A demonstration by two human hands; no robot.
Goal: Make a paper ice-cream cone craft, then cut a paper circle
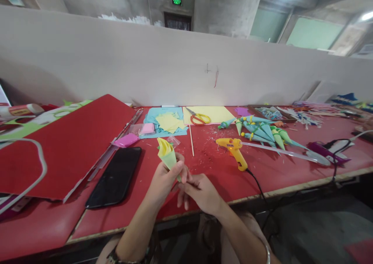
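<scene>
My left hand [171, 172] is closed around a rolled paper cone [168, 157], pale green outside with yellow folds showing at its open top. The cone stands tilted, its narrow end down by my fingers. Close against it, my right hand [201, 192] has its fingers bent near the cone's lower tip; whatever they pinch is hidden. Beyond my hands lies a thin wooden stick [191, 140]. A yellow hot glue gun [233, 149] rests on its side to the right, a long clear glue stick [279, 151] behind it.
Finished blue and green paper cones [264, 131] lie in a pile at right. Scissors [198, 118] rest on yellow paper [220, 114]. Yellow sheets [170, 122] sit on blue paper [150, 116]. A black phone [115, 178] and a large red board [75, 147] occupy the left.
</scene>
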